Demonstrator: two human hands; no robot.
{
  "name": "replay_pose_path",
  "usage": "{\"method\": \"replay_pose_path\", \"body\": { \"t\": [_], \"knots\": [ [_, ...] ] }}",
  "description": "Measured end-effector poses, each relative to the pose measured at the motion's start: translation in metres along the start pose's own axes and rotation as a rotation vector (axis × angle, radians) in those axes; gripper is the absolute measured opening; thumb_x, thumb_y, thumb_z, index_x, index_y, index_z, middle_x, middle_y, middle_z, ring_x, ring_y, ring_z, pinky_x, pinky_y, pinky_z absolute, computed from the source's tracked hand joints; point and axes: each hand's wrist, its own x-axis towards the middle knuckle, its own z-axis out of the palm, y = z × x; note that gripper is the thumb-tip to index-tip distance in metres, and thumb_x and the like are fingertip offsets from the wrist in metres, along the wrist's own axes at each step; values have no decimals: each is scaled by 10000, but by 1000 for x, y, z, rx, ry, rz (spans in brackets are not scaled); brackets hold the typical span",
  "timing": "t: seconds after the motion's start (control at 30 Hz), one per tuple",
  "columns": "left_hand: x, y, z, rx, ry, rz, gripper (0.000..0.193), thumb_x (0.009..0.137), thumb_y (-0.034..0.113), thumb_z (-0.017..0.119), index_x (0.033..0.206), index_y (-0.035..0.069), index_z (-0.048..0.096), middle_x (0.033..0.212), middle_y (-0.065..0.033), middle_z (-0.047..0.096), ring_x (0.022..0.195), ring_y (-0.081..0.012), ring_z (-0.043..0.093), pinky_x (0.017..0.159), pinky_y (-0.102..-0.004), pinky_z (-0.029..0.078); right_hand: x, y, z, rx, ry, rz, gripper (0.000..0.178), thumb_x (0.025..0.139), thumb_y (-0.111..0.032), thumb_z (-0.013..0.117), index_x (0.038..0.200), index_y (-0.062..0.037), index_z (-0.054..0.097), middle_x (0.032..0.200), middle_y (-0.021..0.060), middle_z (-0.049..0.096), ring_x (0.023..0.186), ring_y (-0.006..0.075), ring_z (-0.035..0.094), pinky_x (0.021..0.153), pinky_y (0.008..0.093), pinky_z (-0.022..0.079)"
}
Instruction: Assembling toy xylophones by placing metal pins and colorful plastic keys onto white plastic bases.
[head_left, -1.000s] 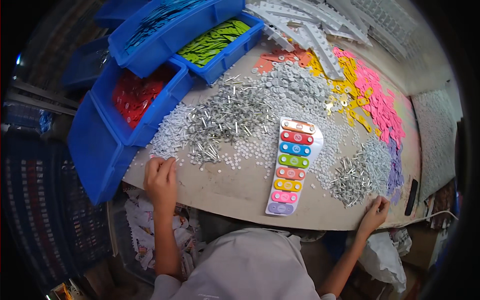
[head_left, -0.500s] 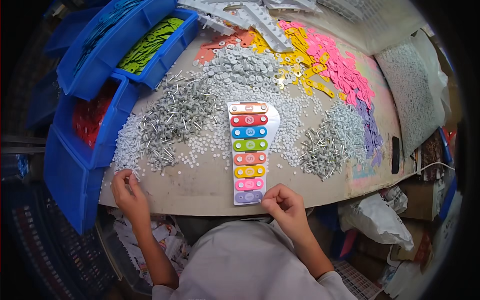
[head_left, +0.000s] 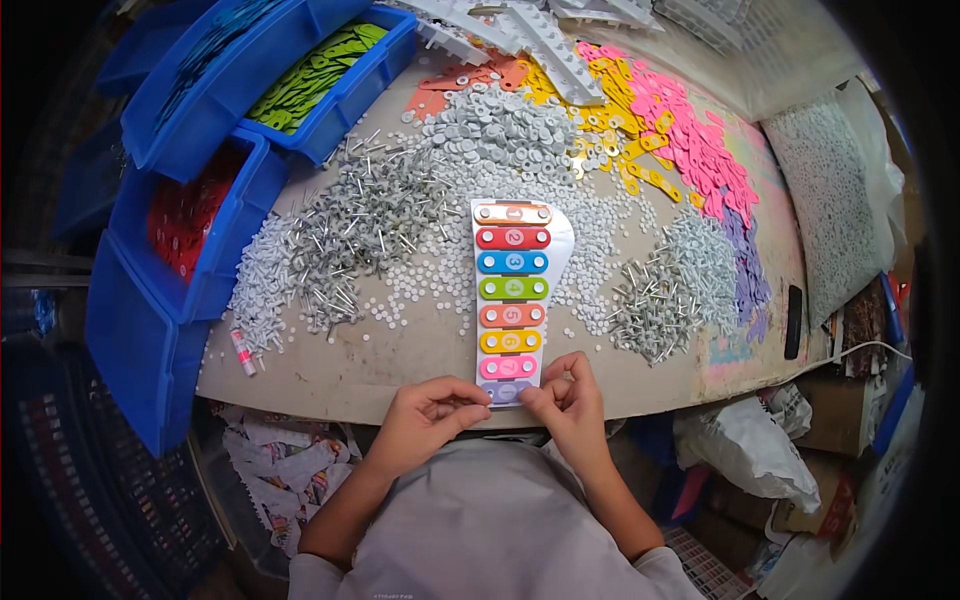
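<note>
A toy xylophone (head_left: pixel 513 262) lies upright in front of me on the table, a white base crossed by a column of coloured bars. White round caps sit at the ends of most bars. My left hand (head_left: pixel 432 415) is closed in a pinch, its fingertips at the left end of the purple bar (head_left: pixel 505 392) nearest me. At that bar's right end, my right hand (head_left: pixel 572 405) is closed too, thumb and fingers together. What either pinch holds is too small or hidden to make out.
Metal pins (head_left: pixel 375 210), white washers (head_left: pixel 500 130) and white pegs (head_left: pixel 268 270) lie heaped around the xylophone. Blue bins (head_left: pixel 195 290) stand left, with red and green bars. Pink bars (head_left: pixel 690 130) and yellow bars lie at back right. A small red-and-white tube (head_left: pixel 242 352) lies front left.
My left hand has come from the pegs at the left to the xylophone's near end. The red-and-white tube there now shows. My right hand has shifted slightly, its thumb now at the purple bar.
</note>
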Motion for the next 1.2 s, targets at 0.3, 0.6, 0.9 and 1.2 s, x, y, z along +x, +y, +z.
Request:
{"method": "replay_pose_path", "body": {
  "t": [0.3, 0.6, 0.9, 1.2],
  "knots": [
    [10, -7, 3, 354, 56, 16, 575, 991, 42, 730, 1483, -3, 435, 855, -48, 712, 736, -48, 622, 627, -200, 473, 4, -8, -4, 32, -42, 80, 356, 970, -93, 785, 1181, -20, 507, 649, -35, 586, 598, 5, 493, 540, 214, 333],
    [28, 4, 12, 304, -80, -166, 838, 1047, 115, 652, 1664, 29, 90, 716, -34, 638, 613, -75, 579, 561, -252, 448, 9, -20, -11, 50, -182, 230, 268, 1025, -174, 725, 1168, -38, 544, 755, 6, 678, 591, 42, 604, 503, 197, 413],
    [26, -6, 3, 370, -76, -100, 808, 1061, 139, 644, 1676, 50, 128, 736, -34, 649, 620, -80, 580, 569, -257, 453, 14, -11, -4, -81, -256, 166, 216, 1034, -160, 699, 1145, -51, 549, 803, 12, 682, 580, 48, 623, 486, 190, 401],
    [-20, -10, 3, 604, 148, 512, 1103, 846, 472, 884, 1645, 41, 258, 1458, -181, 544, 1310, -273, 552, 1068, -405, 464, -20, -38, 13, -909, -237, -851, 292, 746, -49, 875, 903, -49, 629, 659, 84, 552, 572, 310, 556, 536, 414, 422]
  ]
}}
